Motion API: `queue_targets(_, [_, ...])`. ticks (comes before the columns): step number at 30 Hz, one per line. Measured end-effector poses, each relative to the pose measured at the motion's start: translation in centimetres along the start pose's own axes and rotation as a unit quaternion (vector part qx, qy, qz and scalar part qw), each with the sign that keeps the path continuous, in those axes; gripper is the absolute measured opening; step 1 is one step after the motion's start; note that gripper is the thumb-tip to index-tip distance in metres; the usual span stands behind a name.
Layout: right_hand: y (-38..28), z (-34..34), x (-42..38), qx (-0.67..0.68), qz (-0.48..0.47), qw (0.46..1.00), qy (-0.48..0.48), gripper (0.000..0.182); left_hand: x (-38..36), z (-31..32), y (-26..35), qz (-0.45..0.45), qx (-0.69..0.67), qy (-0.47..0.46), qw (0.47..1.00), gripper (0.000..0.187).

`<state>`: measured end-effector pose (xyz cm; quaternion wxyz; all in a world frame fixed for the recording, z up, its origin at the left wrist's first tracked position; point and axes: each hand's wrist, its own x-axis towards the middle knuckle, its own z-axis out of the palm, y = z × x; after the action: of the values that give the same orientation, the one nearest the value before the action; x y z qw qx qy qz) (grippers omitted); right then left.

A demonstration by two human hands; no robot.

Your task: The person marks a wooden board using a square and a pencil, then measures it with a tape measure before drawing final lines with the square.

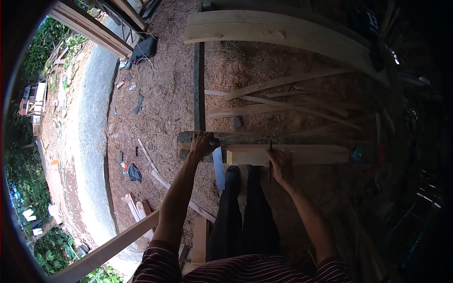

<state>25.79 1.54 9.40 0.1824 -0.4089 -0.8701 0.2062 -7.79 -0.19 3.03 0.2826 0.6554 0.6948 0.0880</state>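
A squared wooden beam point(306, 154) lies across a rough timber support point(236, 138) in front of me. At its left, my left hand point(203, 145) is closed around a dark, round-ended handle point(214, 141). Just below this hand a flat, silver-blue strip like a blade point(218, 168) hangs down towards my foot; its upper end is hidden at the fingers. My right hand point(281, 165) rests at the near side of the beam, fingers closed on a thin dark flat tool point(270, 172) seen edge-on, standing across the beam. Its exact kind does not show.
Wide planks point(273, 28) lie at the far side, with thin offcuts point(283, 101) on the shavings-covered ground. A dark bar point(199, 85) runs away from the support. Long timber point(108, 245) juts in at lower left, and a black bag point(144, 49) sits far left.
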Motion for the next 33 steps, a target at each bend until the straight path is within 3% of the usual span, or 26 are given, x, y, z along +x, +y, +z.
queue_targets(2, [0.1,-0.1,0.3,0.005,0.002,1.000,-0.008,0.043,-0.1,1.5,-0.3,0.008,0.034,0.062,0.997,0.035])
queue_targets(3, [0.2,-0.1,0.3,0.005,0.004,1.000,-0.008,0.043,-0.6,2.2,-0.6,0.056,0.013,0.111,0.992,0.033])
queue_targets(13, [0.5,0.6,-0.3,0.003,0.013,1.000,-0.010,0.043,-0.4,2.6,-0.2,0.045,-0.028,0.137,0.989,0.025])
queue_targets(15, [0.4,0.4,-0.4,0.005,0.010,1.000,-0.007,0.042,-0.2,2.8,-0.2,0.007,0.008,0.169,0.986,0.032])
queue_targets(22, [-0.1,0.3,-0.6,0.013,0.025,1.000,-0.014,0.043,-0.3,3.0,-0.3,0.022,0.061,0.194,0.979,0.033])
queue_targets(24, [-0.2,0.2,-0.7,0.015,0.027,0.999,-0.012,0.044,-0.8,2.8,-0.1,0.025,0.100,0.253,0.962,0.045])
queue_targets(27, [-0.4,0.4,-1.1,0.007,0.034,0.999,-0.012,0.043,-2.1,2.8,0.4,-0.035,0.061,0.204,0.977,0.054])
queue_targets(33, [-0.3,0.3,-1.2,0.008,0.028,0.999,-0.015,0.042,-2.4,2.6,0.6,-0.010,0.063,0.203,0.977,0.053])
